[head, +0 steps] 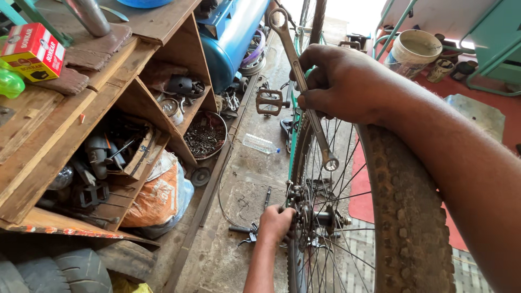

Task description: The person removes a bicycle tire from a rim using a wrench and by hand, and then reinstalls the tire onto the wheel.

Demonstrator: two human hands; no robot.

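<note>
Nearest the camera, the knobby bicycle tyre (407, 217) rises through the lower right, its lower part cut off by the bottom edge. The right forearm lies across it, reaching away from the viewer, and the right hand (342, 81) is closed around the shank of a long double-ended wrench (306, 92); this grip is tight on the tool, which runs slanted from upper left to lower right, both ring-shaped ends free of the fist. The lower end hangs among the spokes without touching anything that can be made out.

Lower down, the left arm comes in from the bottom edge and the left hand (275, 222) is curled at the wheel hub (315, 220), on the near side of the spokes. Its fingers are wrapped around something at the axle, but what this grip holds is hidden by the knuckles and the hub parts.

To the left stands a wooden shelf unit (81, 114) with slanted compartments. One holds dark pedals and loose parts too jumbled to tell apart; an orange sack (157, 198) sits below it. Further along, a round metal bowl (205, 135) holds a heap of small dark metal bits. A clear plastic bottle (260, 144) lies on the concrete floor. Beyond, a blue tank (233, 38) lies partly hidden, and a white bucket (411, 51) stands far right; its contents cannot be seen.
</note>
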